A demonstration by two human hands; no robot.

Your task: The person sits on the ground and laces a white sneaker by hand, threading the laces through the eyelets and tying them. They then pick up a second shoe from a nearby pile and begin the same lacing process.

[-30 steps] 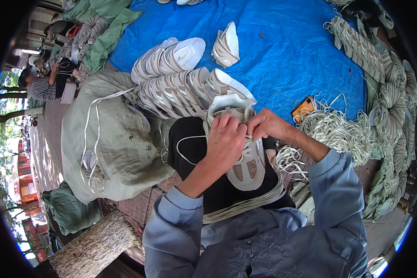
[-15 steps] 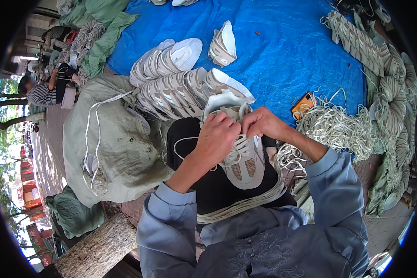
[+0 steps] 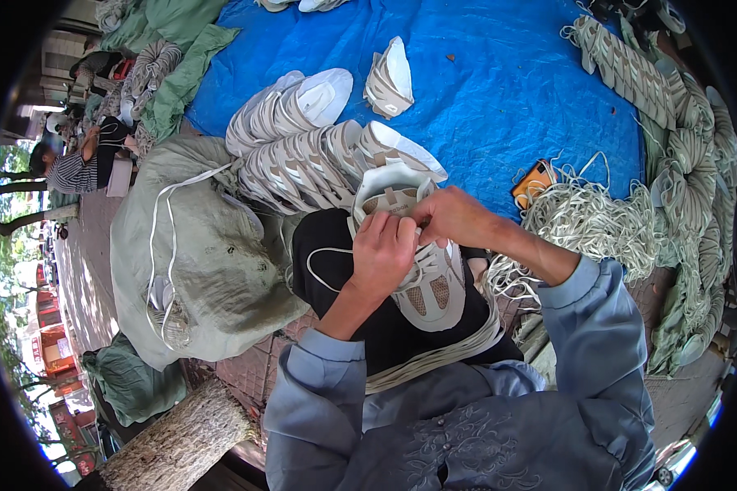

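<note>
A beige and white sneaker point(image 3: 434, 303) rests on my dark-clad lap, its toe toward me and its tongue point(image 3: 395, 177) away from me. Over its upper eyelets my left hand point(image 3: 385, 248) is closed in a pinch on the shoelace point(image 3: 426, 260). My right hand point(image 3: 460, 218) comes in from the other side, thumb and fingers pinched together against the left fingertips. What lace lies between the fingertips is mostly hidden. A loose loop of lace curves out to the left of my left hand. More pale laces point(image 3: 434, 360) lie in a bundle across my lap.
Rows of sneakers point(image 3: 295, 170) and a single shoe point(image 3: 389, 78) stand on a blue tarp point(image 3: 499, 90). At right are a heap of laces point(image 3: 590, 229), an orange-cased phone point(image 3: 535, 182) and piled shoes point(image 3: 696, 180). A stuffed sack point(image 3: 196, 254) stands left; a seated person point(image 3: 82, 164) is farther off.
My right hand has moved left and slightly away from me, up against the left fingertips. The lace that showed between the hands is now mostly covered. The sneaker stays on my lap.
</note>
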